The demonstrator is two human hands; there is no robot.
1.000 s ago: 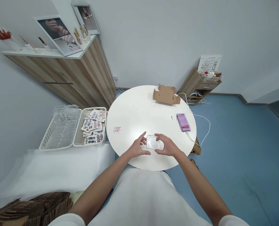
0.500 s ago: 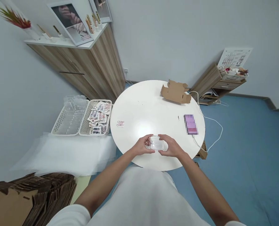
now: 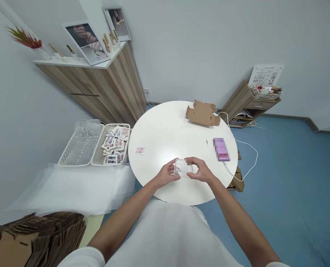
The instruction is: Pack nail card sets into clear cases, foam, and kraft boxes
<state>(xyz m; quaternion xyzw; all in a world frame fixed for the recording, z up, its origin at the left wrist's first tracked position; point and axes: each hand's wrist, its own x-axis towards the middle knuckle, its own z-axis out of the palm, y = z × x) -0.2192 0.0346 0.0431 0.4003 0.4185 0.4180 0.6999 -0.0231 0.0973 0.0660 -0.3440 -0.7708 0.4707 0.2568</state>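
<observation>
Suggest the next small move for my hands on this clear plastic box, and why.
Probably ease the left hand off the clear plastic box toward the nail card: the right hand also grips the box, and the card lies leftward on the table.

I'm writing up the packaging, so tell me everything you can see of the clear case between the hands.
The clear case is see-through and looks like shiny plastic, roughly rectangular, with bright glints towards its left end. The left hand holds that end, the right hand the other. It is over the near part of the white table; whether it touches the tabletop or is closed, I cannot tell.
</observation>
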